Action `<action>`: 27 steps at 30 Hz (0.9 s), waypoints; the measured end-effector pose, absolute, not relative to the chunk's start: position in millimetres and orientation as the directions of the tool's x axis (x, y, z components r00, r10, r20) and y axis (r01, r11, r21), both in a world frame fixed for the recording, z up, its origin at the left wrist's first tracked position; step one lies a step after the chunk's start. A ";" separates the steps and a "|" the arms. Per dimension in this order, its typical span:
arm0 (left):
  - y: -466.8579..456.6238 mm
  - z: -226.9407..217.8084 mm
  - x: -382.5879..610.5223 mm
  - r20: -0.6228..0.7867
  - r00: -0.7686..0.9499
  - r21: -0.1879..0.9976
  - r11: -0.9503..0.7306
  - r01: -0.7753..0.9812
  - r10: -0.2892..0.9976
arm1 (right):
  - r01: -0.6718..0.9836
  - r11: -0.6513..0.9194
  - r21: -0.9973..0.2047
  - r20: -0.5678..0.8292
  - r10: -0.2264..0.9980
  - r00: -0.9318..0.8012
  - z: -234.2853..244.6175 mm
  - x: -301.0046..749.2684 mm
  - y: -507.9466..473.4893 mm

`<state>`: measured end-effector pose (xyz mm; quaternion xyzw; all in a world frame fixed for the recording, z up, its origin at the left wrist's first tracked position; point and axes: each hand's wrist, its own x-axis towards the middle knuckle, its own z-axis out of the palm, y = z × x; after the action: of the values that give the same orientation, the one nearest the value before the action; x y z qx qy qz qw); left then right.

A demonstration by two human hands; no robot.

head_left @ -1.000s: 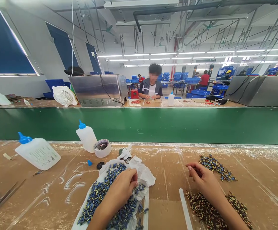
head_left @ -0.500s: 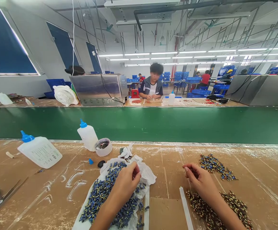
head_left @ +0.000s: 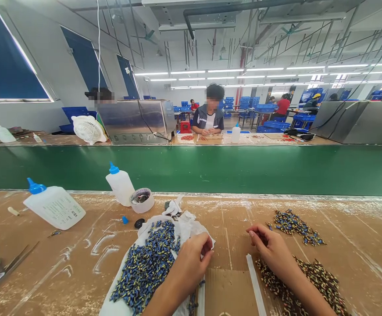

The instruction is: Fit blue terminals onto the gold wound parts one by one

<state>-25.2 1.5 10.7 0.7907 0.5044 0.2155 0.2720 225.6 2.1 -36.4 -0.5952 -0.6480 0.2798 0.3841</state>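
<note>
My left hand (head_left: 195, 254) is over the right edge of a heap of small blue-and-yellow pieces (head_left: 148, 259), which lies on crumpled white paper (head_left: 191, 226). Its thumb and fingers are curled together, and whatever is between them is too small to make out. Across a strip of bare cardboard, my right hand (head_left: 266, 241) has its thumb and fingertips drawn together; I cannot make out anything in them. Under that wrist lies a pile of dark brown and cream curved pieces (head_left: 322, 281). Beyond it sits a smaller pile of blue, yellow and dark pieces (head_left: 296, 226).
Two white bottles with blue nozzles, one leaning (head_left: 57, 208) and one upright (head_left: 120, 184), stand at the left near a tape roll (head_left: 142, 200). Tweezers (head_left: 21, 259) lie at far left. A green belt (head_left: 210, 169) crosses ahead; a person (head_left: 209, 116) sits beyond it.
My left hand has moved right, off the middle of the blue-and-yellow heap and toward my right hand. My right hand has shifted slightly left.
</note>
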 end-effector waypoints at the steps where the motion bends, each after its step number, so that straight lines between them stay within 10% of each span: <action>1: 1.0 10.3 -24.7 0.060 0.404 0.649 -0.343 0.679 0.913 | 0.559 0.140 -0.817 0.167 0.986 -0.001 -36.3 225.0 1.7; 27: 3.1 12.0 -22.7 0.049 0.588 0.663 -0.466 0.585 0.808 | 0.486 0.164 -0.859 0.130 0.986 -0.104 -28.8 209.9 -7.1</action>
<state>-22.7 3.1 12.0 0.8367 0.4162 0.1815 0.3061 209.9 -7.1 -28.8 -0.5539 -0.6641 0.3331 0.3757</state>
